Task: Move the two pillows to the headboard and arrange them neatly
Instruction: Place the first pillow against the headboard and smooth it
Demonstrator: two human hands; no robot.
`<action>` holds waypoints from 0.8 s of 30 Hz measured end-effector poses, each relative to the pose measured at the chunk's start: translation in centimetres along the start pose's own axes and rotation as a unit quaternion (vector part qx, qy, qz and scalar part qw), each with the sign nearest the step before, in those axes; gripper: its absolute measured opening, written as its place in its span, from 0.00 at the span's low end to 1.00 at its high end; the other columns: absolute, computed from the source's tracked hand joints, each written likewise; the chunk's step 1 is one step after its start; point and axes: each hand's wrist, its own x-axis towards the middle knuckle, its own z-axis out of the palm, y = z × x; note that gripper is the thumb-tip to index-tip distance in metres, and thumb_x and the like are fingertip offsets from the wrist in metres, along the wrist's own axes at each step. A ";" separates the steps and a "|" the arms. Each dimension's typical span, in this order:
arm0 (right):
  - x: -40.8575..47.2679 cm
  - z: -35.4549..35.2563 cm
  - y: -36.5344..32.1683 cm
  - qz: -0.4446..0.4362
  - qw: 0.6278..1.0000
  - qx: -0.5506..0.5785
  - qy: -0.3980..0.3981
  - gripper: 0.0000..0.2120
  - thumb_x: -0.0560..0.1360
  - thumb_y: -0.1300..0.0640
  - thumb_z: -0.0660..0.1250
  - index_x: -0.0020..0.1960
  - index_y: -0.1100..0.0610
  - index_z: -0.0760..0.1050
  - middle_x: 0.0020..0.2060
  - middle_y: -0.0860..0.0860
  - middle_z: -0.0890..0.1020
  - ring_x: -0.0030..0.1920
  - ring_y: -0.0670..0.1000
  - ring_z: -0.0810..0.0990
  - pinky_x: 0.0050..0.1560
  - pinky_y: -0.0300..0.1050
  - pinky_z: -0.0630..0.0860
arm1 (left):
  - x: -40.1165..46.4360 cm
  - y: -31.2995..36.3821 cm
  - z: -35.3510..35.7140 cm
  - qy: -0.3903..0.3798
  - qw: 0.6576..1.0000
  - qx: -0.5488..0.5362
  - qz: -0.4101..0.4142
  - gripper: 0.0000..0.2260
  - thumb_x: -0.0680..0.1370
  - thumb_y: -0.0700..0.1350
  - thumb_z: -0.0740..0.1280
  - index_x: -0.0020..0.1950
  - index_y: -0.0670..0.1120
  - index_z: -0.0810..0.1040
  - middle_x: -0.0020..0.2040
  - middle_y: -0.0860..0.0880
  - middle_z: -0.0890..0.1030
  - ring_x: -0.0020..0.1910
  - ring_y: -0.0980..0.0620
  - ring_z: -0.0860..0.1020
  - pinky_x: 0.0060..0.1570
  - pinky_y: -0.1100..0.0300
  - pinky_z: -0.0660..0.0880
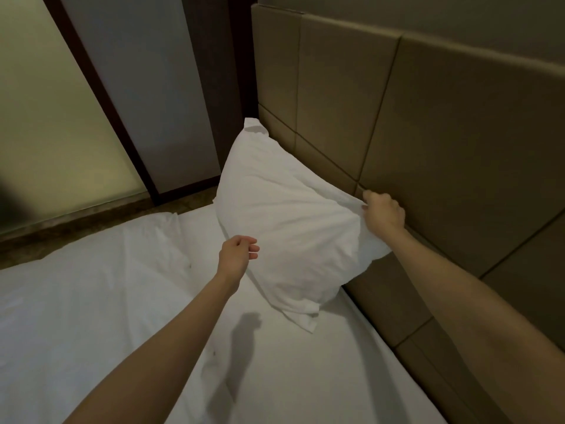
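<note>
One white pillow [284, 215] leans tilted against the tan padded headboard [443, 133], near the bed's far corner. My right hand [382, 214] pinches the pillow's upper right edge, close to the headboard. My left hand [237, 258] hovers by the pillow's lower left side with its fingers loosely curled and apart, holding nothing. Whether it touches the pillow I cannot tell. Only this single pillow is in view.
The white sheet of the bed [122, 301] spreads to the left and toward me. Beyond the bed's far edge stand a frosted glass panel [52, 133] and a dark wooden frame [101, 96]. A narrow strip of floor [91, 215] runs between them.
</note>
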 end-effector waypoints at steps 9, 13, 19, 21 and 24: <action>-7.2 0.7 0.0 0.032 0.993 0.114 -0.030 0.07 0.75 0.67 0.57 0.39 0.59 0.66 0.43 0.58 0.75 0.38 0.57 0.73 0.35 0.50 0.71 | -3.9 0.2 -2.4 -0.005 1.000 0.000 0.003 0.13 0.80 0.40 0.54 0.49 0.43 0.79 0.42 0.46 0.81 0.40 0.50 0.78 0.41 0.62 0.72; -10.9 0.1 -1.2 0.073 0.966 0.243 -0.058 0.07 0.73 0.68 0.60 0.40 0.59 0.71 0.41 0.57 0.78 0.42 0.58 0.77 0.44 0.53 0.77 | -6.9 0.2 -4.0 -0.007 1.000 -0.017 0.007 0.13 0.79 0.39 0.55 0.47 0.44 0.79 0.41 0.47 0.81 0.39 0.51 0.78 0.41 0.62 0.72; -16.8 -2.7 -5.3 0.047 0.929 0.367 -0.028 0.03 0.72 0.67 0.65 0.43 0.64 0.78 0.38 0.55 0.81 0.40 0.53 0.78 0.45 0.48 0.76 | -12.3 -0.1 -7.6 -0.002 0.999 -0.015 0.049 0.14 0.79 0.39 0.54 0.48 0.44 0.80 0.41 0.47 0.81 0.39 0.51 0.78 0.41 0.62 0.73; -18.9 -3.8 -6.8 0.047 0.911 0.409 -0.032 0.03 0.72 0.67 0.66 0.42 0.63 0.78 0.36 0.54 0.80 0.38 0.53 0.78 0.43 0.47 0.77 | -14.3 -0.3 -9.1 0.001 0.998 -0.015 0.065 0.14 0.80 0.39 0.54 0.47 0.45 0.80 0.41 0.47 0.81 0.40 0.51 0.79 0.43 0.62 0.74; -22.6 -5.2 -9.0 0.043 0.879 0.474 -0.040 0.05 0.72 0.69 0.65 0.40 0.62 0.77 0.35 0.55 0.79 0.33 0.51 0.77 0.36 0.40 0.75 | -17.4 -1.0 -11.3 0.000 0.996 -0.013 0.088 0.14 0.79 0.40 0.55 0.46 0.47 0.80 0.41 0.47 0.82 0.40 0.52 0.79 0.43 0.62 0.74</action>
